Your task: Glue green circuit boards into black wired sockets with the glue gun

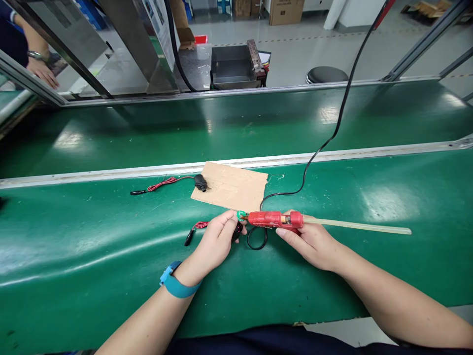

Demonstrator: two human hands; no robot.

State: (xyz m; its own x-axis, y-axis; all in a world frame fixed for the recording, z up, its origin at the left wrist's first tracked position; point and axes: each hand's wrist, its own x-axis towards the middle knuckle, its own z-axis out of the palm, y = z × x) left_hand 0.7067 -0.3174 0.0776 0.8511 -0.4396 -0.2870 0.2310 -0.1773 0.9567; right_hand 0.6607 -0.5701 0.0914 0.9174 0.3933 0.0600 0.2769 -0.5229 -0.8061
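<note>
Head view: left grip (218,236) pinches a small green-and-black piece (241,215) above the green table (111,276); right grip (314,240) closes round a red plastic glue gun (265,219), whose tip, slipping, might burn the adjacent fingers.

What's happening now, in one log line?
left hand: holds green piece | right hand: grips red glue gun | nozzle: by green piece

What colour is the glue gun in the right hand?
The glue gun is red; it shows best in the head view.
</note>
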